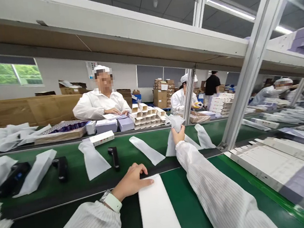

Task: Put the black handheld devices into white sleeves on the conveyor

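My right hand (179, 134) reaches across the green belt, its fingers closed round the crumpled top of a white translucent sleeve (170, 147). Nearer to me, my left hand (134, 181) rests at the far end of a long white stack of flat sleeves or sheets (158, 213). Its thumb lies on the stack and the other fingers are apart, holding nothing. Between the hands and beyond, another white sleeve (148, 149) lies on the belt. Left of it are a small black handheld device (114, 158) and one more sleeve (93, 160).
A metal post (256, 57) rises right of my right arm, under a long overhead shelf (102, 27). White boxes (283, 168) lie at right. Across the belt (125, 169), a co-worker in white (102, 101) handles papers beside stacked open cartons (148, 116). More black devices (61, 169) lie left.
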Motion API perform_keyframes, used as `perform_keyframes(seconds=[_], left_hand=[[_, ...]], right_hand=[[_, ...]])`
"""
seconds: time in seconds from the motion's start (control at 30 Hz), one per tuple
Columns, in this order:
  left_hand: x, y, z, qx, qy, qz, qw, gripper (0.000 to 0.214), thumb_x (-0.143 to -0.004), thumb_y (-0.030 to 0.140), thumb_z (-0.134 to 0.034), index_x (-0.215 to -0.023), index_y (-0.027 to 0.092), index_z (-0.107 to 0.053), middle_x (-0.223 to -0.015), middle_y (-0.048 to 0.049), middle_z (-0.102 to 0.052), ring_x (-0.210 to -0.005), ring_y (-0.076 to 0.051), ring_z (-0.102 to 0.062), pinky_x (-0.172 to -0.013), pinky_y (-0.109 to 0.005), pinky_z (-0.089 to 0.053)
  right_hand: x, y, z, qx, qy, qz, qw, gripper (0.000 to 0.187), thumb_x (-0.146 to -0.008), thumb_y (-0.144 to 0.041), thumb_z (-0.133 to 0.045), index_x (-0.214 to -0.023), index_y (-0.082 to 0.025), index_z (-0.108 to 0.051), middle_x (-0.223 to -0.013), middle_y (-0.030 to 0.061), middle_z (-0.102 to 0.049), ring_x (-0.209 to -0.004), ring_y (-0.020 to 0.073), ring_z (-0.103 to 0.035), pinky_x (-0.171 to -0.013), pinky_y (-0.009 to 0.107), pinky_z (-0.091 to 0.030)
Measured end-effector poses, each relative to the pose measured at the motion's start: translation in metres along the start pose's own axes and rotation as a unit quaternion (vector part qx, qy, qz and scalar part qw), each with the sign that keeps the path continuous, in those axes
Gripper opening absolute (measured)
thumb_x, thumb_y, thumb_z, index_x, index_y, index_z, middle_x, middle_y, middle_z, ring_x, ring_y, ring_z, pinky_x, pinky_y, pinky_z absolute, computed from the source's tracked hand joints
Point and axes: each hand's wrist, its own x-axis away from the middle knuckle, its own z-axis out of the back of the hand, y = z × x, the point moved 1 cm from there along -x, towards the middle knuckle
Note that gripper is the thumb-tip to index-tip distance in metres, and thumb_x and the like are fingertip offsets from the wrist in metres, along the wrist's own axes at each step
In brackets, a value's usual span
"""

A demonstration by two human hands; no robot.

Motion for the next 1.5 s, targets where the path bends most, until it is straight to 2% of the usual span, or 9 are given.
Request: perform_keyframes(seconds=[0.17,0.27,0.4,0.5,0.63,0.77,0.9,1.13,1.5], left_hand=[[-0.003,-0.008,0.001,0.011,-0.071,0.018,0.997,0.038,-0.057,0.049,-0.058,-0.074,0.016,-0.054,-0.073,0.0005,-0.047,-0.063,-0.013,-0.043,-0.051,-0.022,-0.031],[-0.004,-0.004,0.003,0.006,-0.077,0.015,0.997,0.031,-0.060,0.046,-0.056,-0.066,0.016,-0.054,-0.068,0.0014,-0.047,-0.061,-0.013,-0.043,-0.051,-0.022,-0.028],[-0.003,0.001,0.002,-0.023,-0.028,-0.023,0.999,0.025,-0.066,0.040,-0.051,-0.061,0.016,-0.055,-0.068,0.0005,-0.050,-0.062,-0.014,-0.045,-0.053,-0.023,-0.029],[-0.001,0.004,-0.002,-0.060,0.003,-0.058,0.997,0.024,-0.069,0.034,-0.047,-0.055,0.016,-0.053,-0.059,0.0009,-0.050,-0.056,-0.013,-0.044,-0.050,-0.024,-0.026],[0.006,0.007,-0.003,-0.089,0.023,-0.070,0.993,0.018,-0.071,0.027,-0.044,-0.060,0.017,-0.056,-0.061,0.0014,-0.054,-0.058,-0.014,-0.047,-0.052,-0.024,-0.027],[0.012,0.009,-0.001,-0.107,0.068,-0.027,0.992,0.015,-0.072,0.030,-0.046,-0.072,0.019,-0.056,-0.067,0.0016,-0.056,-0.063,-0.015,-0.050,-0.053,-0.024,-0.031],[0.012,0.012,0.000,-0.119,0.104,-0.052,0.986,0.018,-0.074,0.031,-0.046,-0.067,0.020,-0.058,-0.077,-0.0005,-0.056,-0.075,-0.016,-0.051,-0.062,-0.027,-0.036],[0.014,0.014,-0.007,-0.149,0.167,-0.122,0.967,0.021,-0.082,0.028,-0.039,-0.087,0.023,-0.058,-0.080,-0.0011,-0.054,-0.082,-0.017,-0.047,-0.068,-0.029,-0.041],[0.014,0.011,-0.010,-0.280,0.232,-0.176,0.915,0.026,-0.081,0.030,-0.041,-0.066,0.017,-0.059,-0.102,-0.0074,-0.050,-0.099,-0.024,-0.042,-0.078,-0.038,-0.039]], right_hand=[[0.003,0.023,-0.024,0.096,-0.040,-0.013,0.995,0.057,-0.065,-0.024,-0.054,-0.118,-0.013,-0.039,-0.114,0.0186,-0.046,-0.110,0.0318,-0.038,-0.086,0.045,-0.028],[0.019,0.009,-0.044,0.160,-0.082,0.099,0.979,0.058,-0.069,-0.023,-0.054,-0.123,-0.023,-0.035,-0.126,0.0140,-0.034,-0.118,0.0297,-0.027,-0.090,0.046,-0.021],[0.067,-0.020,-0.091,0.119,-0.325,0.301,0.888,0.047,-0.077,-0.040,-0.042,-0.123,-0.030,-0.036,-0.111,0.0072,-0.050,-0.103,0.0224,-0.044,-0.086,0.038,-0.030],[0.098,-0.028,-0.128,0.089,-0.439,0.281,0.849,0.042,-0.062,-0.053,-0.056,-0.097,-0.030,-0.060,-0.093,0.0049,-0.058,-0.096,0.0264,-0.048,-0.084,0.041,-0.032],[0.101,-0.019,-0.146,0.042,-0.434,0.201,0.877,0.016,-0.049,-0.035,-0.070,-0.054,-0.022,-0.062,-0.067,0.0026,-0.058,-0.088,0.0283,-0.051,-0.082,0.043,-0.033],[0.076,-0.003,-0.134,-0.032,-0.348,0.132,0.927,0.021,-0.060,-0.019,-0.062,-0.081,-0.022,-0.060,-0.080,0.0025,-0.058,-0.093,0.0247,-0.051,-0.085,0.042,-0.033],[0.054,-0.005,-0.107,-0.109,-0.303,0.061,0.945,0.055,-0.073,-0.024,-0.049,-0.122,-0.023,-0.026,-0.090,0.0038,-0.058,-0.084,0.0178,-0.057,-0.075,0.038,-0.043],[0.046,-0.032,-0.022,-0.393,-0.465,-0.012,0.793,0.099,-0.057,-0.017,-0.068,-0.121,-0.043,0.004,-0.093,-0.0010,-0.056,-0.073,0.0200,-0.063,-0.064,0.041,-0.049],[0.083,-0.036,-0.016,-0.338,-0.479,0.020,0.810,0.091,-0.055,-0.024,-0.069,-0.121,-0.038,-0.007,-0.088,0.0001,-0.055,-0.064,0.0179,-0.062,-0.052,0.036,-0.051]])
